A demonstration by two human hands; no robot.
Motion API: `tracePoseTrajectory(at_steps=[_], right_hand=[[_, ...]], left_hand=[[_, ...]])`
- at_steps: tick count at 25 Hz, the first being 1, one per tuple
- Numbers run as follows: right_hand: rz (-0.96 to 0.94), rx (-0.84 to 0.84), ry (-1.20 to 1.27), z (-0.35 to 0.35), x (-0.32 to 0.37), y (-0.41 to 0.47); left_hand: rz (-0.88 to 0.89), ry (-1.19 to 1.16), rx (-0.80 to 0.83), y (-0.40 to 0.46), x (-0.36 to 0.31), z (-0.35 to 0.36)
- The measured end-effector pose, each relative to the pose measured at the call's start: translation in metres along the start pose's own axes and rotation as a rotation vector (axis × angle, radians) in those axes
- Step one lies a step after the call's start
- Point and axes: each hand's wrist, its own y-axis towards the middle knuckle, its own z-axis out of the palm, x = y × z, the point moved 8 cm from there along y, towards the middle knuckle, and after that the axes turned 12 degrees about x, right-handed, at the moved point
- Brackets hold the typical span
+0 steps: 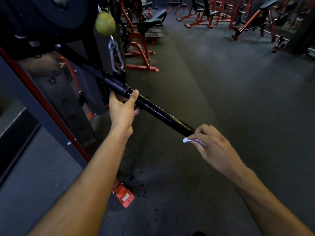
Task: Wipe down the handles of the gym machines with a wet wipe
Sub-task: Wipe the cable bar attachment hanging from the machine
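Note:
A long black bar handle [158,113] hangs from a cable machine and slants from upper left down to the right. My left hand [123,109] grips the bar near its middle joint, thumb over the top. My right hand [211,143] is closed on a small white wet wipe [189,140] at the bar's lower right end, with the wipe touching the bar's tip. The very end of the bar is hidden behind my right fingers.
A silver carabiner [115,56] and a yellow-green ball [104,23] hang above the bar. The machine's numbered weight stack [56,86] and red-edged frame stand at left, its red foot [123,195] on the dark rubber floor. Red benches and racks [204,16] stand at the back.

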Motion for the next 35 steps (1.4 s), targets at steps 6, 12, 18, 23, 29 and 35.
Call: tracePoseTrajectory(at_steps=[6,12,18,23,29,35], right_hand=[[0.033,-0.092,0.336,-0.015,-0.051,0.004],[-0.381,-0.344,0.378,-0.071,-0.059,0.020],[-0.460,-0.011,0.593,-0.036,-0.083,0.050],[-0.455,0.064,0.773,-0.028,-0.090,0.081],[-0.907,0.267,0.423,-0.019,-0.020,0.117],[-1.013,0.252,0.523,-0.027,-0.010,0.153]], left_hand=[[0.047,-0.016,-0.082,-0.004,0.004,0.006],[0.027,-0.005,-0.246,-0.010,-0.003,0.025],[0.053,-0.053,-0.430,-0.046,0.004,0.046],[-0.001,-0.112,-0.399,-0.076,0.070,0.074],[0.008,-0.038,-0.458,-0.073,0.093,0.056],[0.050,0.025,-0.779,-0.119,0.072,0.020]])
